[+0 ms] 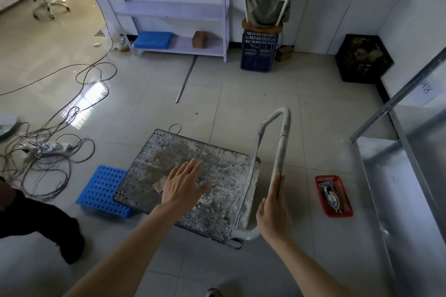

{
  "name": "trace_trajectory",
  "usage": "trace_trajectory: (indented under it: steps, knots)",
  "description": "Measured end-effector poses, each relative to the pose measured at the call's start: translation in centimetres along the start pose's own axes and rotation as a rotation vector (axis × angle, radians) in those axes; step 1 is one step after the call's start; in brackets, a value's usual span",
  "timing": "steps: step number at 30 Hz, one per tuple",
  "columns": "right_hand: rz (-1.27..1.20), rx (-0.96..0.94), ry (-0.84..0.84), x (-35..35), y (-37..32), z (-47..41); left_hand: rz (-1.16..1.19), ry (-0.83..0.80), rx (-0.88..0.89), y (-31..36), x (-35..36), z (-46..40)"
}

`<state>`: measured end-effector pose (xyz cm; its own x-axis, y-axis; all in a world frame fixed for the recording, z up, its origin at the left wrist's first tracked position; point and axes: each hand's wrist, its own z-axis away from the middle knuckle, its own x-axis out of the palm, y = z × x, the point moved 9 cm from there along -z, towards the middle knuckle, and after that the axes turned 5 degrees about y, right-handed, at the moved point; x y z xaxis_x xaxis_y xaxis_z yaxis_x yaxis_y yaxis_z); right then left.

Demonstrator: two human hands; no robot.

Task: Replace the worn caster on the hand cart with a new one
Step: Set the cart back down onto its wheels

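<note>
Over the grimy deck of the hand cart, which stands on the tiled floor at centre, the left hand hovers with fingers straight and spread wide, holding nothing. Right of it, the right hand lays straight, closed-together fingers flat against the cart's white handle, not curled round it. Farther right, a red basket holds a caster. A blue perforated tray lies partly under the deck's left edge, cables beyond.

red basket, blue perforated panel
</note>
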<state>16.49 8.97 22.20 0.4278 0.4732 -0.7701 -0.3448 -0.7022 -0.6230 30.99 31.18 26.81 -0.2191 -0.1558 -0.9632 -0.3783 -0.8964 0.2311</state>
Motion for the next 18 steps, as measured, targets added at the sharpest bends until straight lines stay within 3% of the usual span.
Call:
trace_trajectory:
  steps: [18]
  knots:
    - [0.229,-0.021,-0.073,-10.7,12.7,-3.8,0.0,-0.053,0.081,11.0,1.9,-1.0]
